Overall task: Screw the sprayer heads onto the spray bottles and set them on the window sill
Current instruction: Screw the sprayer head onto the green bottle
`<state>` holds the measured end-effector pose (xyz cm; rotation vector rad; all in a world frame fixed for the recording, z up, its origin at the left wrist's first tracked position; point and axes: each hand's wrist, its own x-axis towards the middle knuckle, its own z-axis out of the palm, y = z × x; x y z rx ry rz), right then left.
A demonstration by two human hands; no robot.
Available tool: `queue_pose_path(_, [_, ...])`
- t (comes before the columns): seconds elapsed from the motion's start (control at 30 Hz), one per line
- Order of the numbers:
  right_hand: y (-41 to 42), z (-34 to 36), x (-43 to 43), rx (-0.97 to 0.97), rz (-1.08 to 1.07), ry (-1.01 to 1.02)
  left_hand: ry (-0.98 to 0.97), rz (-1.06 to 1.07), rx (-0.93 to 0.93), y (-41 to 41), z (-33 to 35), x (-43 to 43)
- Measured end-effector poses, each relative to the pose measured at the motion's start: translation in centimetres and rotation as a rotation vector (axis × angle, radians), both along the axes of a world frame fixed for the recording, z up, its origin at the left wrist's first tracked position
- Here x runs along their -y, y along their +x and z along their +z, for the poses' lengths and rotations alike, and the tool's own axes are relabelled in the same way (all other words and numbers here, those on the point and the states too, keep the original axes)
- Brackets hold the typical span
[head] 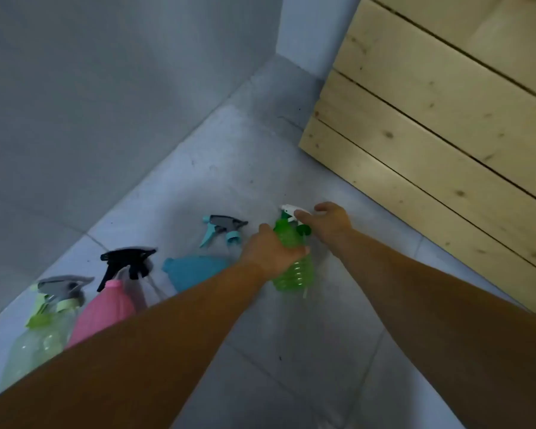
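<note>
- The left hand (271, 252) wraps around the upper body of the green bottle (293, 267), fingers closed on it, which steadies it on the tiled floor (291, 351).
- The right hand (328, 222) rests over the white and green sprayer head (291, 212) at the bottle's neck, fingers loosely curled; whether it truly grips the head I cannot tell.
- This split looks suited to twisting: one hand anchors, the other turns.
- The blue bottle (192, 272) lies on its side, its grey and teal sprayer head (223, 229) loose beside it, apparently waiting its turn.
- The pink bottle (106, 311) and pale green bottle (41, 342) lie near the wall (90, 103), sprayers at their necks.
- No window sill is in view; wooden planks (446, 125) stand to the right.
</note>
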<state>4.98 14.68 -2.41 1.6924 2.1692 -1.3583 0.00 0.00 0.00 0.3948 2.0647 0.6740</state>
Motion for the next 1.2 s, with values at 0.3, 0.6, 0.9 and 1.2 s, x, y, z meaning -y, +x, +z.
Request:
queue_pose_path(0.3, [-0.3, 0.0, 0.0, 0.091, 0.110, 0.045, 0.055, 0.096, 0.046, 0.3, -0.8, -0.2])
queue_pose_path(0.6, [0.3, 5.6, -1.8, -0.320, -0.111, -0.179, 0.309, 0.188, 0.176, 1.6, 3.6, 1.6])
queue_pose_path(0.9, [-2.4, 21.6, -0.6, -0.739, -0.076, 0.070, 0.356, 0.097, 0.035, 0.1, 10.0, 7.7])
queue_pose_path(1.2, [-1.9, 30.6, 6.2, -0.895, 0.128, 0.118, 0.327, 0.017, -0.150, 0.3, 17.4, 13.5])
